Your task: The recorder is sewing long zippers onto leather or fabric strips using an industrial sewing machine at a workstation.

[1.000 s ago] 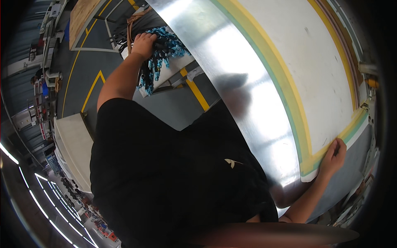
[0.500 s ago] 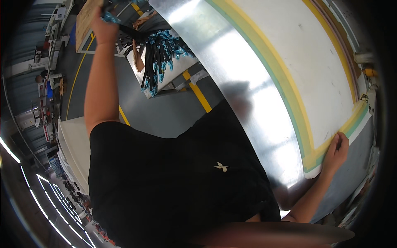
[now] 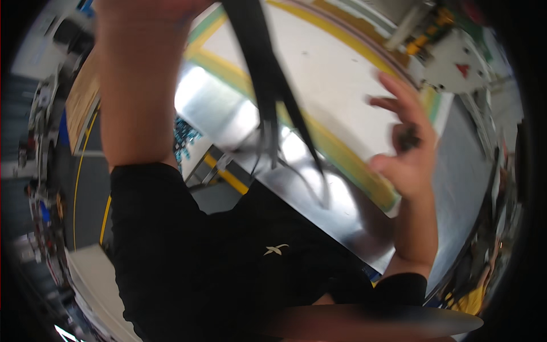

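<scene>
Grey floor (image 3: 88,196) marked with yellow lines shows at 9 o'clock, and a shiny metal sheet (image 3: 345,208) runs from about 10 round to 4 o'clock beside a white panel (image 3: 319,68) edged with yellow-green tape (image 3: 367,179). Black straps (image 3: 256,51) hang at 12 o'clock, their thin ends blurred in front of the tape and sheet; whether they touch either, I cannot tell. Both hands are well apart. At 11 o'clock the left hand (image 3: 176,4) is mostly cut off, so its grip is unclear. Between 2 and 3 o'clock the right hand (image 3: 407,131) has thumb and forefinger spread; something dark at its palm is too blurred to identify or call held.

Dangling loosely, the strap ends could tangle with one another or snag on a lifted tape edge. A weak upper grip could let strands slip onto the slick metal.
</scene>
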### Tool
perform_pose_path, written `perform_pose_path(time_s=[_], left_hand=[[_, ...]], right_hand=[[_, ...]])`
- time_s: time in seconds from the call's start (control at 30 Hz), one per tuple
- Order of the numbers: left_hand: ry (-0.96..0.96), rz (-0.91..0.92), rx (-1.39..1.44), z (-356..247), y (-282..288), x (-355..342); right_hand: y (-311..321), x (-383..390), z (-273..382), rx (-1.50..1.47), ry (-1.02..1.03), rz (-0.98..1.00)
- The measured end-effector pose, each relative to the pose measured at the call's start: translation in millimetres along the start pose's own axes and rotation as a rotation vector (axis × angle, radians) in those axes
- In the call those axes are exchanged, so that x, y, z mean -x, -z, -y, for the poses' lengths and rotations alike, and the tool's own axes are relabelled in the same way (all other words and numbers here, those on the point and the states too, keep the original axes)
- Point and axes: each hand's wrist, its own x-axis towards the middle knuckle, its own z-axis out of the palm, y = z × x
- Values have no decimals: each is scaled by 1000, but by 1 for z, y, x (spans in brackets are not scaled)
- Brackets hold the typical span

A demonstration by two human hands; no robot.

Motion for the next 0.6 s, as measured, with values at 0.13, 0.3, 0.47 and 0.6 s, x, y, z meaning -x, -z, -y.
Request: perform_pose_path(time_s=[0.13, 0.3, 0.47, 0.6], left_hand=[[190, -165, 681, 51, -73, -5], [274, -50, 831, 69, -34, 14], [423, -503, 637, 114, -24, 48], [548, -640, 529, 161, -5, 77]], right_hand=[[-29, -3, 31, -206, -255, 119], [14, 59, 29, -196, -568, 291], [57, 116, 37, 335, -753, 268], [67, 130, 25, 587, -812, 290]])
